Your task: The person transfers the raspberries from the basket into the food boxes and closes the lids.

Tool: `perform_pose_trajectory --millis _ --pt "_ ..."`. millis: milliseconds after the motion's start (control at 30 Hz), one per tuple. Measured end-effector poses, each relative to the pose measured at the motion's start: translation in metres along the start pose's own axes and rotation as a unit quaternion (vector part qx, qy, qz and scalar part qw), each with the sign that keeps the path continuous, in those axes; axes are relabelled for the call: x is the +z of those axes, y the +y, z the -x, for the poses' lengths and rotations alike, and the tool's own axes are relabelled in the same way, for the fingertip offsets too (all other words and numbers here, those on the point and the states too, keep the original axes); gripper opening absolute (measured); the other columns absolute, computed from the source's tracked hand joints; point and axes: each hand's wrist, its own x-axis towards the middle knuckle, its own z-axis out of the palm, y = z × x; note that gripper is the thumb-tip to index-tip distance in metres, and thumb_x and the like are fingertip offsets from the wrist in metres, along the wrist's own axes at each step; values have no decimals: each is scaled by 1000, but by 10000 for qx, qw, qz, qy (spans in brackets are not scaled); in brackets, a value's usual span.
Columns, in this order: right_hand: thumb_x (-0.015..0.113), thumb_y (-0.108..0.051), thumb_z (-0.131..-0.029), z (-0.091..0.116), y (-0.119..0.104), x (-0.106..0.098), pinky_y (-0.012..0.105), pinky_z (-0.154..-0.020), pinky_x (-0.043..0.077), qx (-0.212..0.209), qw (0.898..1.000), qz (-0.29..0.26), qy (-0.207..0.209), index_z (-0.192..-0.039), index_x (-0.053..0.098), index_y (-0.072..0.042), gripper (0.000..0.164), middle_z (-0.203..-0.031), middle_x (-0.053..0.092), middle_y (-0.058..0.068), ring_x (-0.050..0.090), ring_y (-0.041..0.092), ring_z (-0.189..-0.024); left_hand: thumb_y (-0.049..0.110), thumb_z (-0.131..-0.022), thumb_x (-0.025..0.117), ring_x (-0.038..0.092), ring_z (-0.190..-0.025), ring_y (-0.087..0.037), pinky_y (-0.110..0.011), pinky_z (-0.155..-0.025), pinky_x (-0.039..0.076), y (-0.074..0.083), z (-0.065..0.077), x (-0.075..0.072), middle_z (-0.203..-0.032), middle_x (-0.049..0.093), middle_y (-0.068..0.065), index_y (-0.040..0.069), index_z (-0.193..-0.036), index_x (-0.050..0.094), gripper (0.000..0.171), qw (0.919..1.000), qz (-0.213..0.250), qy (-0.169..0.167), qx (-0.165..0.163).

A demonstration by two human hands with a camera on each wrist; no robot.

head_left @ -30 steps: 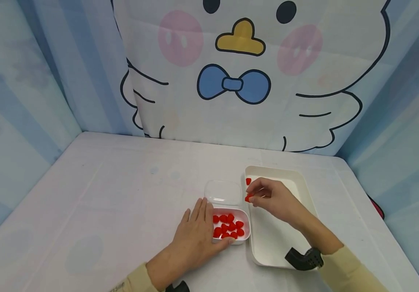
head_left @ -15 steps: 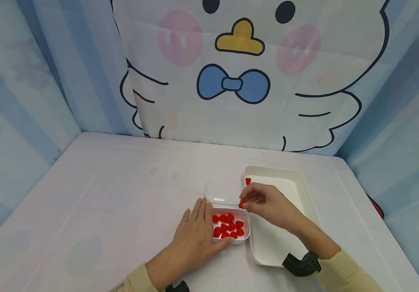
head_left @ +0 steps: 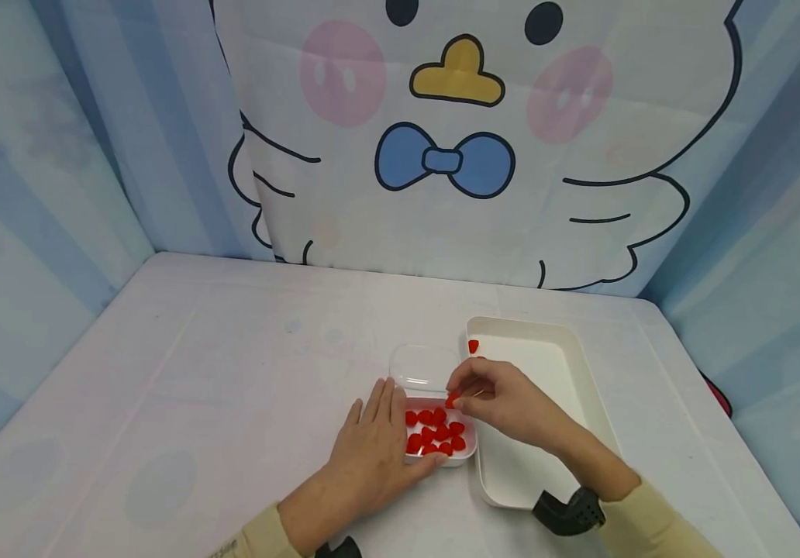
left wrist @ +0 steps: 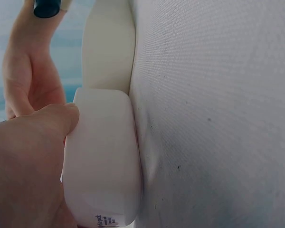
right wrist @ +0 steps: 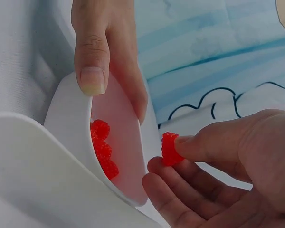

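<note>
The right hand point(head_left: 505, 403) is pinched nearly shut, with its thumb and fingertips on one red berry point(right wrist: 170, 148) and its other fingers bent loosely. The berry is up in the air by the back edge of the white box point(left wrist: 102, 152), near the right corner, and it does not touch the box. It is held by just the tips, probably because it is small and maybe soft. The left hand point(head_left: 375, 449) is spread wide, with straight fingers along the box's left side and the thumb on the front rim, likely so the box won't slide on the table point(head_left: 232, 349). The box sits right next to the tray point(head_left: 525, 473), which makes for a short trip. The clear lid point(head_left: 422, 368) lies just behind the box, maybe to keep it out of the way. In the right wrist view, the held berry looks a bit longer up and down; that view is turned sideways, so the berry seems to lie more flat than upright. I can't tell which way its pointy end goes. The box's open top faces up, and its long side runs left to right.
</note>
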Motion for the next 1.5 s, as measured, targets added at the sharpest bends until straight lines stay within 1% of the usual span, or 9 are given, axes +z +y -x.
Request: perform_pose_trajectory --millis 167,400,600,767,933,1067,1333,1500 --pt "68 -9 -91 -1 0 5 23 -84 57 -2 9999 77 -69 -107 65 -7 16 -103 67 4 66 16 -94 71 -82 59 31 -148 -36 -57 -114 36 0 0 -1 -158 35 -19 -1 -152 30 103 10000 -18 13 21" --pt "66 -6 -92 -1 -1 12 21 -86 56 72 9995 226 -192 -103 66 -16 15 -101 68 -1 66 13 -92 70 -83 59 30 -148 -36 -57 -114 36 0 -1 0 -158 34 -19 -1 -152 30 103 10000 -19 -5 39" --pt "67 -5 -91 -2 -2 17 19 -83 56 0 9989 264 -376 -103 66 -15 15 -98 68 -3 65 13 -89 72 -83 57 30 -148 -36 -58 -114 36 0 -1 0 -158 34 -20 -1 -152 30 104 10000 -26 17 64" --pt "68 -5 -91 -3 -6 21 22 -82 58 41 9979 231 -605 -102 66 -12 13 -98 70 -1 66 13 -89 73 -83 56 30 -148 -36 -58 -114 36 -1 0 0 -158 34 -19 0 -152 30 104 10000 -16 -14 68" --pt "69 -4 -90 -4 -10 22 23 -81 58 27 9951 484 -856 -99 66 -11 12 -95 70 0 65 12 -87 75 -85 51 29 -149 -36 -58 -114 35 -1 0 -1 -159 33 -19 -1 -152 28 105 9999 -78 -32 80" --pt "69 -2 -89 -5 -12 21 23 -79 58 -88 9932 632 -977 -98 66 -10 12 -92 70 1 64 12 -84 74 -85 51 29 -149 -36 -57 -114 35 -1 0 -1 -159 33 -20 -2 -152 29 104 9999 -98 -14 103" --pt "68 -2 -89 -6 -12 19 25 -82 59 -170 9929 691 -957 -98 66 -12 13 -94 70 1 65 11 -87 75 -85 51 29 -149 -36 -58 -114 36 -1 -1 0 -159 33 -19 -1 -153 28 104 9999 -131 -15 107" --pt "68 -2 -90 -6 -11 18 23 -83 58 -147 9939 642 -886 -98 66 -13 15 -95 71 0 65 10 -88 75 -85 51 30 -149 -36 -57 -113 36 -2 0 1 -159 33 -19 -1 -152 29 104 9998 -149 10 111"
